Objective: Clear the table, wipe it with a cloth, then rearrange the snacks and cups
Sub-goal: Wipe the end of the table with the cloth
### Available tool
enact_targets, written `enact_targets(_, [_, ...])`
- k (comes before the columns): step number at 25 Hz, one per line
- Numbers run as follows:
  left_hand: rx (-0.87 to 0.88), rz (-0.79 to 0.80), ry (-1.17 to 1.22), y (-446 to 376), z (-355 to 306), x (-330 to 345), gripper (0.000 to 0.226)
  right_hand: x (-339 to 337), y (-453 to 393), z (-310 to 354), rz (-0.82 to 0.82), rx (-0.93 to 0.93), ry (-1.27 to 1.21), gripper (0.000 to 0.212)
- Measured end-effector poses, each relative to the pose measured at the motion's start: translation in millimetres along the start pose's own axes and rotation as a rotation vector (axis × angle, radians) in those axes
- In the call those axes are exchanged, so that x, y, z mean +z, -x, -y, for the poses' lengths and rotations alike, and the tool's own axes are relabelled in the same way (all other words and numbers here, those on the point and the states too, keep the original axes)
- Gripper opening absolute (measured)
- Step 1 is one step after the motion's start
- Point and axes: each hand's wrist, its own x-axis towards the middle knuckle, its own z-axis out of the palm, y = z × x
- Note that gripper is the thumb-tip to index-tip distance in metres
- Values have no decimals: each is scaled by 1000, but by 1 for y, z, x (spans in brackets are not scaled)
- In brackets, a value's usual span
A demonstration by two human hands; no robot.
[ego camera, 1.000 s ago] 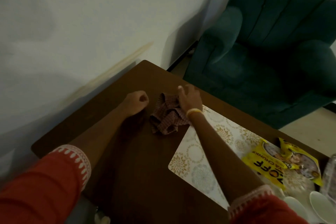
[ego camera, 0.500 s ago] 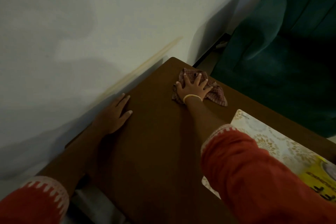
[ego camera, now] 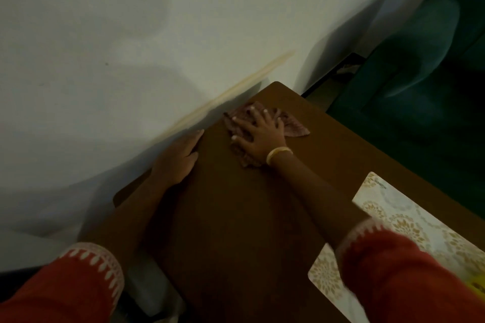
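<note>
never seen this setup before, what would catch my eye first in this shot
Most striking is the right hand, fingers spread, pressing a checked cloth flat near the far corner of the dark wooden table. The left hand rests flat on the table's wall-side edge. A floral placemat lies at lower right.

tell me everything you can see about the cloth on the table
The cloth is a thin, reddish-brown fabric with a faint check pattern, though the dim light blurs the detail. It lies crumpled and partly spread on the dark wooden table, near the far corner by the wall. The right hand presses on it with fingers straight and spread, covering its middle; one corner sticks out to the right and a bunched part shows below the wrist. The left hand lies apart from it.
</note>
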Motion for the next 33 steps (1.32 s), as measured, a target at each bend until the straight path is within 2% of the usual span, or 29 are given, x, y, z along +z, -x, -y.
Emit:
enact_targets(3, [51, -55, -65, 2, 1, 5, 56, -12, -47, -70, 33, 291, -19, 62])
enact_targets(6, [60, -75, -95, 2, 4, 8, 54, -10, -46, -66, 33, 388, -45, 64])
enact_targets(8, [53, -55, -127, 2, 1, 7, 54, -4, -17, -21, 45, 260, -37, 65])
enact_targets(12, [13, -33, -84, 3, -5, 6, 53, 12, 124, 78, 20, -324, -53, 63])
enact_targets(13, [-19, -14, -67, 2, -7, 5, 53, 15, 167, 89, 59, -460, -34, 61])
enact_targets(15, [-86, 2, -84, 6, -18, 4, 53, 10, 208, 73, 85, -563, -23, 61])
enact_targets(16, [-107, -5, -111, 13, -27, 6, 53, 8, 205, 52, 54, -507, 7, 60])
enact_targets(17, [-103, -15, -133, 21, -39, 12, 52, 5, 192, 26, 35, -368, 37, 60])
enact_targets(20, [14, -34, -88, 61, -76, 44, 47, -15, 160, -41, 68, 226, 0, 63])
enact_targets(22, [76, -61, -27, 92, -87, 58, 43, -12, 167, -41, 81, 379, -18, 63])
enact_targets(24, [127, -89, -18, 132, -89, 69, 40, 0, 205, -1, 58, 325, -6, 60])
enact_targets(27, [177, -180, -134, 205, -82, 89, 38, 21, 285, 68, 11, 154, -9, 57])
enact_targets(29, [206, -231, -208, 251, -80, 107, 40, 31, 334, 96, -25, 134, -5, 56])
enact_targets(33, [173, -109, -258, 285, -76, 106, 51, 36, 376, 121, -31, 172, 31, 58])
